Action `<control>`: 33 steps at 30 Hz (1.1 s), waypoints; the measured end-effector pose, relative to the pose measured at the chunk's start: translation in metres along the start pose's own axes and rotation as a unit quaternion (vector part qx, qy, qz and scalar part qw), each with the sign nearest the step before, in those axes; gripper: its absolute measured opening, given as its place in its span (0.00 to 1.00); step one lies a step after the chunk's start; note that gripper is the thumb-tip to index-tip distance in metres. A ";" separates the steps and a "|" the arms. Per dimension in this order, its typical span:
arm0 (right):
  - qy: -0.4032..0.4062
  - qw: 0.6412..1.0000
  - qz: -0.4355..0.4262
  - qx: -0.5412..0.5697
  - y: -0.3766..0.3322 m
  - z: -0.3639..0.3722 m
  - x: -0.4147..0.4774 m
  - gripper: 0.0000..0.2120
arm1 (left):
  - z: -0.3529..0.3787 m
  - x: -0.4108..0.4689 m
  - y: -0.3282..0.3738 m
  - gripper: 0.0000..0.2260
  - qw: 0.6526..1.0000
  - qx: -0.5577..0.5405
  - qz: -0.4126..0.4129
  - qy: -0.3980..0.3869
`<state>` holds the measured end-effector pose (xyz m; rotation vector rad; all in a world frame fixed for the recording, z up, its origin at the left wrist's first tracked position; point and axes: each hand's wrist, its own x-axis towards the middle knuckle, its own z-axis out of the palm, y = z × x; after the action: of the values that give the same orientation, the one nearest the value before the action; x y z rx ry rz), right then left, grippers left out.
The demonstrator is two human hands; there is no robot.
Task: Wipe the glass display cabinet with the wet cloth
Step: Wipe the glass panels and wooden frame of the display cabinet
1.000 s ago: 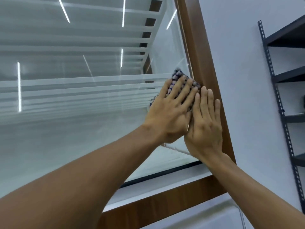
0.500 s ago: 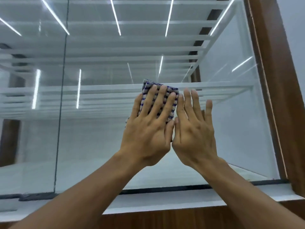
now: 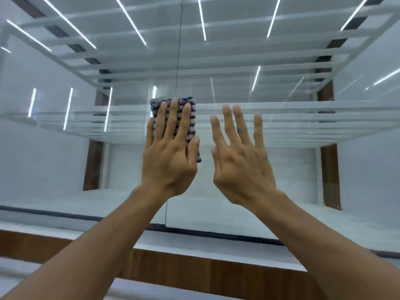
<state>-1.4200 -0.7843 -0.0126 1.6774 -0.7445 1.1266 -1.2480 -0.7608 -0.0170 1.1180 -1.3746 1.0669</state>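
Since 0.5 s ago your hands have split apart (they were side by side, touching) and both sit further left on the glass, away from the right wood frame. Your L hand [image 3: 171, 161] is flat, fingers straight and close together, pressing the cloth [image 3: 193, 118] onto the front glass [image 3: 303, 180] of the display cabinet. The thumb lies along the cloth's right edge. Cloth is a folded blue/beige striped pad, mostly hidden under your fingers, with the top and right side showing. It's at about mid-height of the front glass, over the vertical seam [image 3: 179, 50] between two panes, level w/ the front edge of the glass shelves [image 3: 313, 118] inside. Your R hand [image 3: 242, 169] is beside it, apart from the cloth, with fingers spread and straight, holding nothing. Can't tell if it touches the glass. Below both forearms a black rail [image 3: 216, 233] runs along the glass bottom edge, then a white ledge, then a wood strip [image 3: 194, 269]. Light-strip reflections [image 3: 202, 18] streak the upper glass.
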 end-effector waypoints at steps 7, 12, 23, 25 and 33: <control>-0.001 1.000 0.019 0.010 0.023 -0.013 -0.044 0.29 | 0.005 -0.059 0.024 0.30 1.000 -0.014 -0.004 0.001; 0.015 0.996 0.091 -0.004 0.066 -0.027 -0.064 0.30 | 0.023 -0.009 0.094 0.30 0.996 -0.005 0.085 -0.015; 0.023 0.983 0.180 -0.032 0.173 -0.069 -0.100 0.31 | 0.047 0.028 0.193 0.30 0.987 -0.011 0.157 -0.043; 0.021 0.979 0.198 -0.037 0.191 -0.076 -0.106 0.32 | 0.051 0.039 0.226 0.30 0.989 -0.030 0.140 -0.045; -0.038 0.954 0.257 -0.151 0.256 -0.116 -0.171 0.34 | 0.068 0.014 0.296 0.29 0.951 0.011 0.299 -0.083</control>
<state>-1.7452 -0.7730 -0.0612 1.3037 -1.3846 1.2221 -1.5515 -0.7768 -0.0177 0.8317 -1.9080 1.4379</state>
